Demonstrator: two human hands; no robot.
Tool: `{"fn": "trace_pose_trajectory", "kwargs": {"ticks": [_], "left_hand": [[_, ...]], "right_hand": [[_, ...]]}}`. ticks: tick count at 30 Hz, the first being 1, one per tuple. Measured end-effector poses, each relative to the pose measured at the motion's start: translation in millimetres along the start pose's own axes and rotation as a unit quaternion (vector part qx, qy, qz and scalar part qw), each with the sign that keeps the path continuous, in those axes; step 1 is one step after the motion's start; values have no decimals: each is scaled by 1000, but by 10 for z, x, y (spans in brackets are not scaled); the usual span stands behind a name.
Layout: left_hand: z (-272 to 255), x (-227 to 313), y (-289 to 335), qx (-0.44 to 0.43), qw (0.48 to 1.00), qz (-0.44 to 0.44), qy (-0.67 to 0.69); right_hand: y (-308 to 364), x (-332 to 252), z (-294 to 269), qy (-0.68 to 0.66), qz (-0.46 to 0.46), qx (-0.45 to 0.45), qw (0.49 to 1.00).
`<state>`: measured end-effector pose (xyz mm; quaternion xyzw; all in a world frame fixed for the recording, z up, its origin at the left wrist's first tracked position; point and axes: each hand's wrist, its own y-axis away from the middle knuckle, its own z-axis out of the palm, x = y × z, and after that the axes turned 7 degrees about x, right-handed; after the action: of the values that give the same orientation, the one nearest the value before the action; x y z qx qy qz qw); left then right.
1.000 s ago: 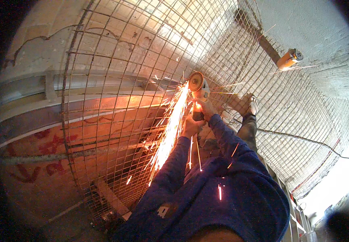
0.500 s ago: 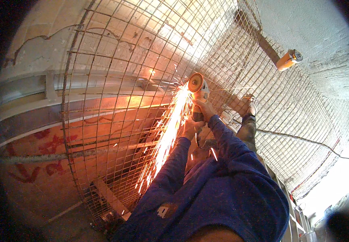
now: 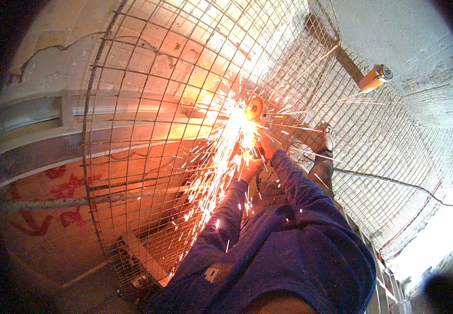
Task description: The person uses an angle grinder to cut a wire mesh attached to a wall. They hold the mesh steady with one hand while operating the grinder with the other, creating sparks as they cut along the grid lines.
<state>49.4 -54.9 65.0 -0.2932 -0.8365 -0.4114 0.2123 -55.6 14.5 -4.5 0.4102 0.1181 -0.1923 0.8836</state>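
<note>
- The person is holding an angle grinder out in front with both arms in blue sleeves, its disc pressing against the wire mesh panel that is leaning on the concrete wall.
- The left hand is gripping the grinder's body from below, fingers wrapped tight round it; glare is washing out the details.
- The right hand is sitting just beside it on the tool; the fingers are looking closed on it, though the sparks are hiding most of them.
- Compared with half a second ago, the spark burst is spreading wider, now flaring around the disc and shooting rightward too, not just streaming down-left.
- The grinder is sitting at nearly the same spot on the mesh as before.
- The person's boot is resting on the mesh to the right.
- An orange cylindrical tool is lying well apart, upper right.
</note>
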Motion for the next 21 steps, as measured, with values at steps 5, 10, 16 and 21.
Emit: {"fn": "trace_pose_trajectory", "kwargs": {"ticks": [5, 10, 16, 21], "left_hand": [[19, 21, -40, 9, 985, -56, 161], [99, -151, -154, 90, 989, 91, 75], [83, -176, -164, -13, 984, -60, 168], [78, -178, -140, 26, 993, -41, 110]], "right_hand": [[75, -106, 9, 22, 0, -9, 1000], [-31, 21, 3, 147, -343, -42, 927], [-181, 180, -48, 42, -169, -35, 984], [-148, 45, -62, 60, -77, 21, 995]]}}
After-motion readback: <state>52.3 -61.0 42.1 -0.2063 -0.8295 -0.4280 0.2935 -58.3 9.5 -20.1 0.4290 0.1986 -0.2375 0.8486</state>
